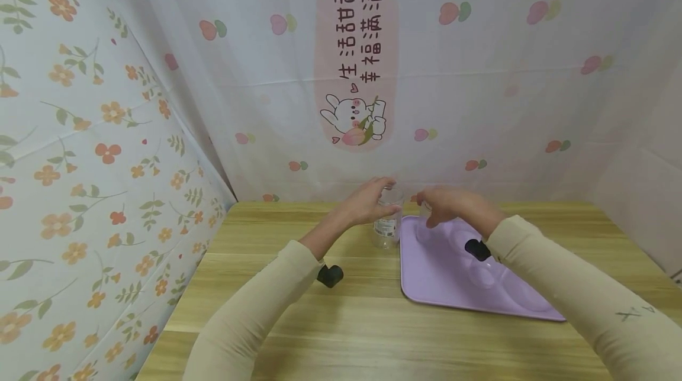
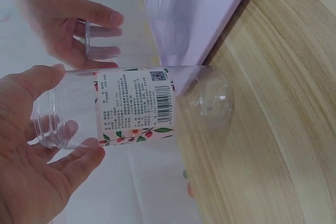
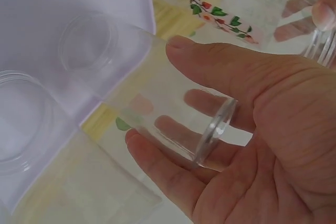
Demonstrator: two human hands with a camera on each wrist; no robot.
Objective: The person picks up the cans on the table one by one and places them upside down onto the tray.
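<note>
A clear plastic jar point(image 2: 197, 90) with a flower-printed label point(image 2: 137, 106) stands on the table just left of the tray. My left hand point(image 1: 367, 203) grips it around the threaded neck, thumb on one side and fingers on the other. My right hand point(image 1: 453, 206) holds a second clear jar point(image 3: 157, 85), thumb and fingers round its upper part. That jar has no label in sight, and its lower end is over the corner of the purple tray point(image 1: 434, 283). Whether it touches the tray I cannot tell.
More clear round containers point(image 1: 485, 274) are on the tray, partly hidden by my right forearm. One of them point(image 3: 23, 124) shows beside the held jar in the right wrist view. A printed curtain point(image 1: 266, 103) hangs behind the wooden table point(image 1: 341, 328), and a floral one point(image 1: 96, 191) at left.
</note>
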